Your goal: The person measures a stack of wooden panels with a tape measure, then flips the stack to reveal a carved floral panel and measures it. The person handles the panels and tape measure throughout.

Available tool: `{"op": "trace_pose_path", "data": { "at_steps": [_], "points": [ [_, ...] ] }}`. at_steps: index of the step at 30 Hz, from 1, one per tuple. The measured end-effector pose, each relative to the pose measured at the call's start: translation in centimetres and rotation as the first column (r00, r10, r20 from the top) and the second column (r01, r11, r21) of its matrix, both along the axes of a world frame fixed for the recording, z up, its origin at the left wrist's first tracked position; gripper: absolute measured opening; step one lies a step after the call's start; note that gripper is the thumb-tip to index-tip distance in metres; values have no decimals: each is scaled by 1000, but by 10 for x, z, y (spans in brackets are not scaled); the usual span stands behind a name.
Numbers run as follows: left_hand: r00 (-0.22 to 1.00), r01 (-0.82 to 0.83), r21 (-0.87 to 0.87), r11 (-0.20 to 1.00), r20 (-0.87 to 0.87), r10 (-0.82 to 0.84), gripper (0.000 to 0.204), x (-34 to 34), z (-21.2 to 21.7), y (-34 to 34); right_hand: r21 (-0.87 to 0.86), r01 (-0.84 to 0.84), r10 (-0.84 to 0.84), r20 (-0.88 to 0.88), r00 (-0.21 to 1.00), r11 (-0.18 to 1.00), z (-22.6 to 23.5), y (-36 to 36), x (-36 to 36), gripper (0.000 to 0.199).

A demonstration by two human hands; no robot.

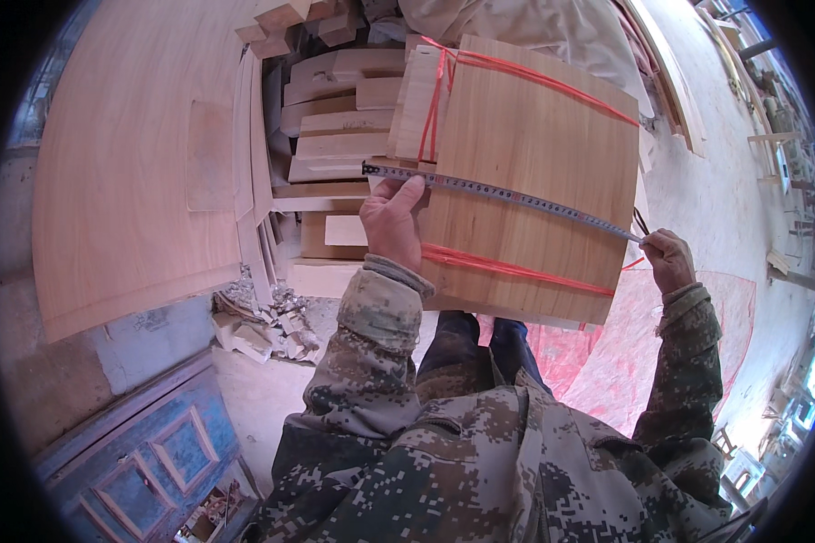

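A steel tape measure (525, 199) is stretched across a stack of flat wooden boards (534, 127) in front of me. Red twine (545, 78) binds the stack near its far and near sides. My left hand (395, 222) pinches the tape close to its dark end, at the boards' left edge. At the right edge, my right hand (668, 261) closes around the other part of the tape. A thin black strip (641, 220) sticks up beside its fingers; I cannot tell what it is. The tape slopes down slightly toward the right.
Sawn wood blocks (344, 122) are piled left of the boards. A large plywood sheet (136, 163) leans farther left. A blue panelled door (154, 452) lies at lower left, near wood scraps (276, 321). Red sheeting (697, 317) covers floor at right; long planks (666, 72) lie beyond.
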State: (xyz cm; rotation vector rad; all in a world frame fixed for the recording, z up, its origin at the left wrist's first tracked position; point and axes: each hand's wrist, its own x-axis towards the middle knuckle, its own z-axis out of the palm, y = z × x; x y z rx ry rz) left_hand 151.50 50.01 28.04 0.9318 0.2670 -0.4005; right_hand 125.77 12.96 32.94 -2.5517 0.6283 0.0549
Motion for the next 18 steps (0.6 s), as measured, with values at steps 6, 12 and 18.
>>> {"op": "trace_pose_path", "data": {
  "at_steps": [6, 12, 18],
  "points": [
    [999, -11, 44, 999, 31, 10, 12, 1, -2, 2, -18, -24, 24, 20, 1000, 1000, 1, -1, 1, 3],
    [999, -25, 87, 996, 24, 23, 12, 2, 2, 1, -24, -30, 30, 31, 999, 999, 2, 0, 2, 3],
    [994, 13, 258, 966, 105, -41, 11, 3, 3, 7, 60, -138, 133, 81, 988, 989, -12, -14, -7, 8]
  ]
}}
